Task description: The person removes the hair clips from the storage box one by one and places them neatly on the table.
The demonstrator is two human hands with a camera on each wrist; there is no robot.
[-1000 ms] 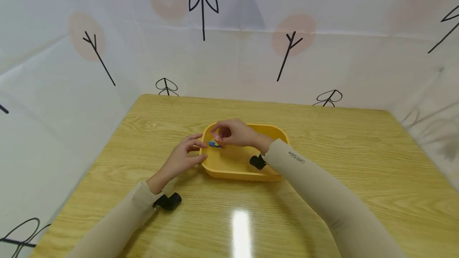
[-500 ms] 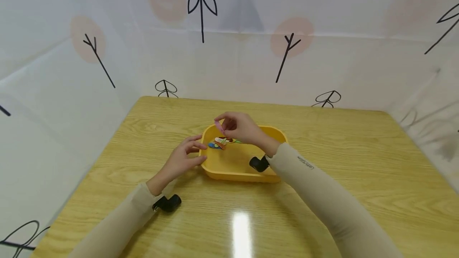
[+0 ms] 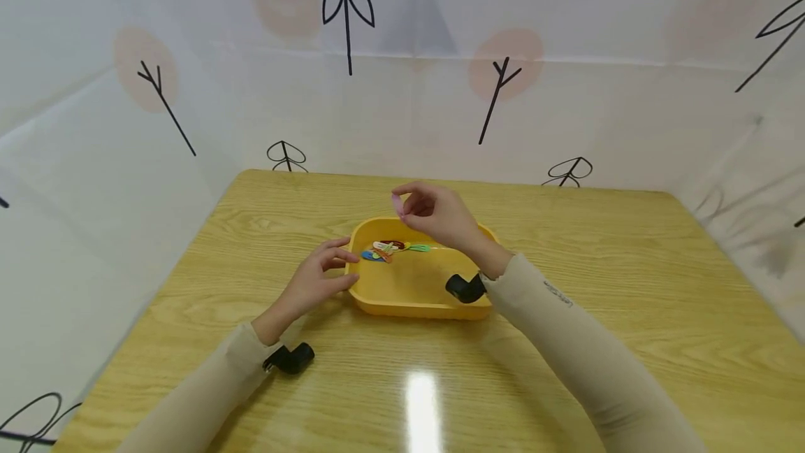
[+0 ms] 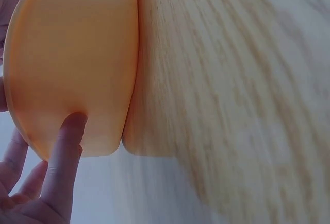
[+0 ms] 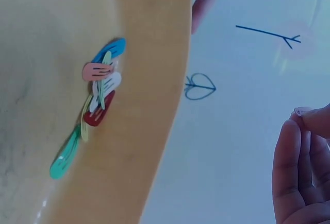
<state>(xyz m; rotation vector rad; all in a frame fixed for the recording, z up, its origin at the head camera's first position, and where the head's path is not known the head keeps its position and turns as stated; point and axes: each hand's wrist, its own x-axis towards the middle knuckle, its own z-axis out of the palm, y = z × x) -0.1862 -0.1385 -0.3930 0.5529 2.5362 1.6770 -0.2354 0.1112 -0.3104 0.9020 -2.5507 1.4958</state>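
My right hand [image 3: 445, 221] pinches a pink snap hair clip [image 3: 397, 205] between thumb and fingertip, above the far rim of a yellow plastic tray [image 3: 415, 310]. Only a small end of that clip [image 5: 301, 111] shows in the right wrist view. My left hand [image 3: 312, 279] holds the tray's left end, with some fingertips over the rim and a finger [image 4: 66, 152] against the outer wall. Inside the tray lies a loose row of several hair clips: blue [image 5: 116, 47], salmon [image 5: 97, 71], white [image 5: 109, 84], dark red [image 5: 100, 112] and green [image 5: 65, 157], partly overlapping.
The tray stands on a wood-grain table [image 3: 516, 383]. A white cloth [image 3: 409, 110] printed with line-drawn plants hangs behind the table and at its sides. Black wrist cameras [image 3: 467, 288] sit at both cuffs.
My right hand has lifted the pink hair clip out of the tray, upward and slightly right. The remaining clips have come into view. My left hand stays at the tray's left end.
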